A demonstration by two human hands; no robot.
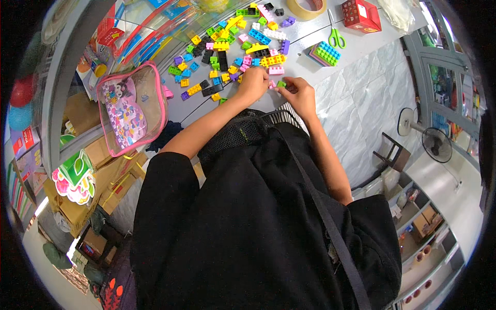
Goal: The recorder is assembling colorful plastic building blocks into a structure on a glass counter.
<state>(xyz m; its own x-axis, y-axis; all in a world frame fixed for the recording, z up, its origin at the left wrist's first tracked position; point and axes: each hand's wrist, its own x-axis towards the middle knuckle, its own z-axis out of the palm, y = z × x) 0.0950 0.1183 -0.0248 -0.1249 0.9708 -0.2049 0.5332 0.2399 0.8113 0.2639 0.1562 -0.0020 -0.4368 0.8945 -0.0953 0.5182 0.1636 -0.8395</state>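
Note:
Close together at the table's near edge, both my hands work over small toy bricks. My left hand [254, 83] is closed, its fingertips at a small pink brick [272, 84] that they seem to pinch. Between thumb and forefinger, my right hand [301, 96] grips a green brick [281, 84] right beside the pink one. Whether the two bricks are joined is too small to tell. Just beyond lie a longer pink brick [276, 71] and a yellow brick [274, 60]. Loose bricks in many colours spread to the left, among them a black one [222, 61]. A layered brick block [325, 53] stands to the right.
Green-handled scissors [337, 38], a tape roll [307, 7] and a red box [361, 16] sit at the table's far right. A clear pink-edged pouch [132, 109] is at the left edge. Tiled floor [364, 88] lies right; a fan [436, 144] and dark stool [391, 151] stand there.

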